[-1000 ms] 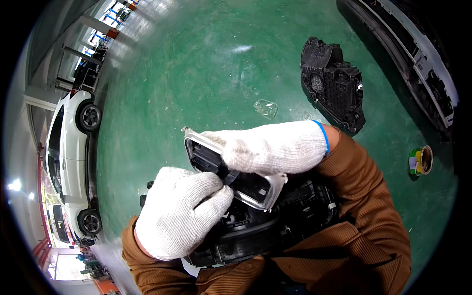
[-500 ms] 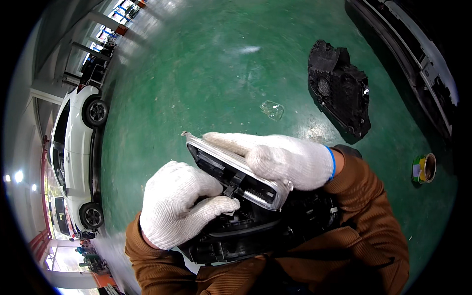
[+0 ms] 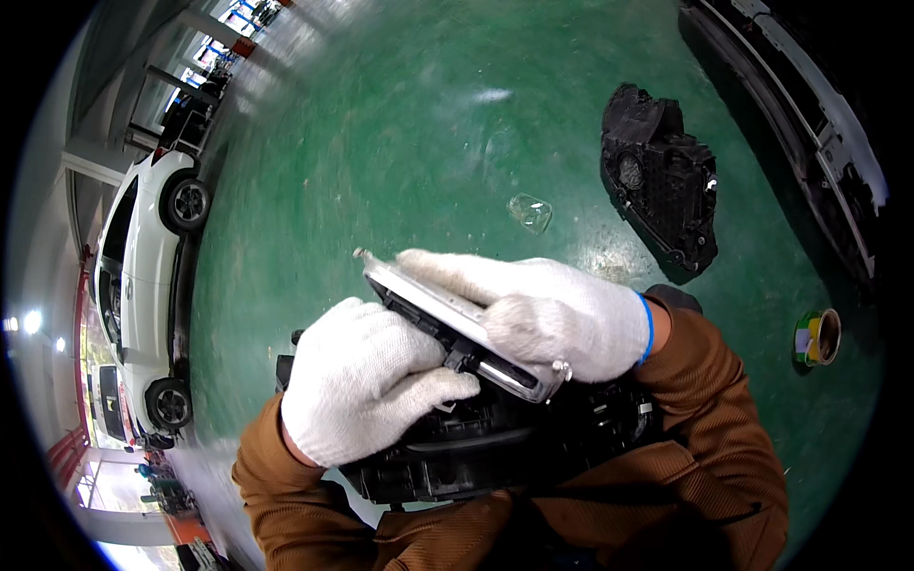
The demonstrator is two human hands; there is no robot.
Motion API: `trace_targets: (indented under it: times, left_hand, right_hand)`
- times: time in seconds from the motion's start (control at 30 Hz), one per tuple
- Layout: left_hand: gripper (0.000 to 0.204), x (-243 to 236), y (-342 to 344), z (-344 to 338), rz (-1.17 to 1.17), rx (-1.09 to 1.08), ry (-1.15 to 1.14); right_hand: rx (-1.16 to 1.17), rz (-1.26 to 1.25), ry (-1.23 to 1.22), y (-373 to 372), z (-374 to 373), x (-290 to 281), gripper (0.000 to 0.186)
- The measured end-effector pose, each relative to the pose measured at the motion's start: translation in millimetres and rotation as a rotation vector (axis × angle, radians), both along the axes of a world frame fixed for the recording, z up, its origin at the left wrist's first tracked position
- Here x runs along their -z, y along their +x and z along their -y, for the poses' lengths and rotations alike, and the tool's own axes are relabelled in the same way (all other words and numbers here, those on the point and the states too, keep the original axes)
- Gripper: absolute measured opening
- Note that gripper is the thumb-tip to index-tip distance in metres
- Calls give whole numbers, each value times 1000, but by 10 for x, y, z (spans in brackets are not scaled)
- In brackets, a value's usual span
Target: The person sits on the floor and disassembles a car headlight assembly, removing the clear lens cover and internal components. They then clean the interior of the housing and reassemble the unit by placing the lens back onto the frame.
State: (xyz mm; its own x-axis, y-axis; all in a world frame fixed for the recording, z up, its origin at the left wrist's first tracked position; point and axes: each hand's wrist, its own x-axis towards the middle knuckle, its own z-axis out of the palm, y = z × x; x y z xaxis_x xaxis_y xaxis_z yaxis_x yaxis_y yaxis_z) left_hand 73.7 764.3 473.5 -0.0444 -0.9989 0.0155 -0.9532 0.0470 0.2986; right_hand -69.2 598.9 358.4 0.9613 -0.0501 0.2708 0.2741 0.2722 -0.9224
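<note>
My right hand (image 3: 571, 314), in a white knit glove with a blue cuff edge, grips a silver-framed lamp part (image 3: 427, 295), long and black inside. Its fingers lie along the upper silver edge. The part is held tilted above a black headlight housing (image 3: 476, 462) at my lap. My left hand (image 3: 362, 385), gloved too, is closed at the part's underside, thumb and fingers meeting by a small black piece (image 3: 464, 362). What exactly its fingertips pinch is hidden; a little pale tab shows beneath the thumb.
A second black headlight housing (image 3: 657, 181) lies on the green floor (image 3: 381, 143) ahead right. Near it sits a clear plastic piece (image 3: 530, 213). A roll of tape (image 3: 819, 338) is at the right. A car bumper (image 3: 790, 124) borders the far right; a white car (image 3: 148, 276) stands left.
The silver-framed part has tipped, so less of its black inside shows. My left hand has shifted slightly right and up, staying at its underside. My right hand keeps its hold.
</note>
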Motion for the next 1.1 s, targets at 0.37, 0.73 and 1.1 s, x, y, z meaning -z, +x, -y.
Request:
trace_targets:
  times: [0.37, 0.73, 1.1]
  left_hand:
    - [20, 8, 161, -219, -336, -113, 3]
    - [38, -61, 324, -281, -115, 118, 14]
    - [49, 94, 434, -167, -244, 148, 169]
  right_hand:
    - [246, 178, -360, -115, -196, 139, 87]
    - [616, 269, -609, -263, -277, 84, 60]
    - [775, 369, -556, -450, -310, 425, 49]
